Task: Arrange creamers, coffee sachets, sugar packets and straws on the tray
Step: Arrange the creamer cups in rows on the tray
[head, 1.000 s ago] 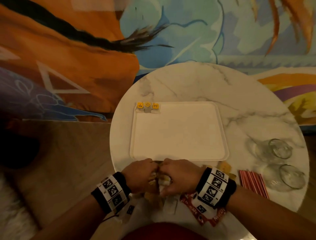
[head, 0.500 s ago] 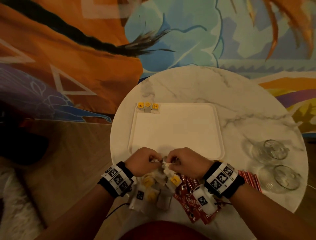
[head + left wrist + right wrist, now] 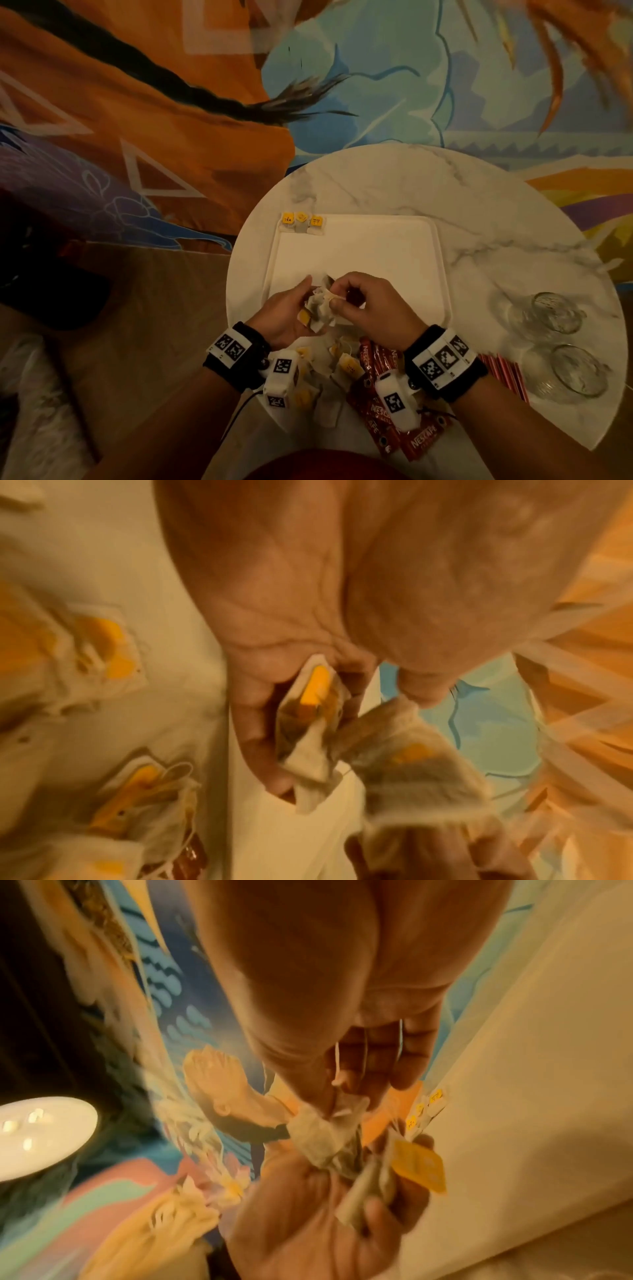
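Note:
My left hand (image 3: 291, 308) grips a bunch of white tea bags with yellow tags (image 3: 317, 311) over the near edge of the white tray (image 3: 394, 253). My right hand (image 3: 356, 301) pinches one bag of that bunch (image 3: 325, 1137) by its top. The left wrist view shows a yellow-tagged bag (image 3: 315, 693) curled in the left fingers (image 3: 253, 723). Three yellow-tagged bags (image 3: 301, 221) stand in a row at the tray's far left corner. More tea bags (image 3: 346, 366) and red coffee sachets (image 3: 383, 359) lie on the table near me. Red striped straws (image 3: 503, 373) lie under my right wrist.
Two empty glasses (image 3: 555, 311) (image 3: 575, 370) stand at the right of the round marble table (image 3: 445, 185). A bed with a colourful printed cover (image 3: 171, 120) runs behind the table. Wooden floor (image 3: 154, 325) lies to the left.
Both hands have risen from the pile at the table's near edge and moved forward over the tray's near edge, carrying a bunch of tea bags. The sachets beneath are uncovered.

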Tool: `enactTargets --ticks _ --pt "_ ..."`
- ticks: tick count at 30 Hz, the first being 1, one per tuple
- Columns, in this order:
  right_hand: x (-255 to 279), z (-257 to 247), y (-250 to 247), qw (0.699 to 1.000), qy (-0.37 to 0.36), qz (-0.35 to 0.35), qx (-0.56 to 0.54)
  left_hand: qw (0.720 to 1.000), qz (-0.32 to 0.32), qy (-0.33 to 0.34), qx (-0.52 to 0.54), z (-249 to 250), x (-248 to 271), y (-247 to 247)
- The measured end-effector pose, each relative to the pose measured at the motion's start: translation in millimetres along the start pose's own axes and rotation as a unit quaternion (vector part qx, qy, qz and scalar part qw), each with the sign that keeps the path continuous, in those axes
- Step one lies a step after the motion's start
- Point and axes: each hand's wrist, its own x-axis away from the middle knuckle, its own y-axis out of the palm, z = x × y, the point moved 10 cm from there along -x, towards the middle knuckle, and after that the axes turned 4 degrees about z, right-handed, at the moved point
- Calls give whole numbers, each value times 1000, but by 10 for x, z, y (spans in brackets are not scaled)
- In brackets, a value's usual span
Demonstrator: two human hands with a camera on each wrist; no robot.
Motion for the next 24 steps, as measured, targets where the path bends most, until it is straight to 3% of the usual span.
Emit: enactTargets --ticks 3,9,15,17,20,24 --pt "-74 -9 129 997 -31 16 76 999 -50 11 -3 56 22 122" --pt "-159 -36 276 996 -53 -3 74 998 -8 61 14 191 -26 -40" --pt "-384 266 26 990 71 111 -54 996 8 54 65 250 -143 -235" --pt "-485 380 83 988 105 101 -57 997 -9 52 54 274 -148 -221" --pt "-627 398 259 989 100 62 -86 998 -25 47 38 298 -178 -217" --pt "-863 396 163 979 104 118 -132 998 -2 44 47 323 -288 -410"
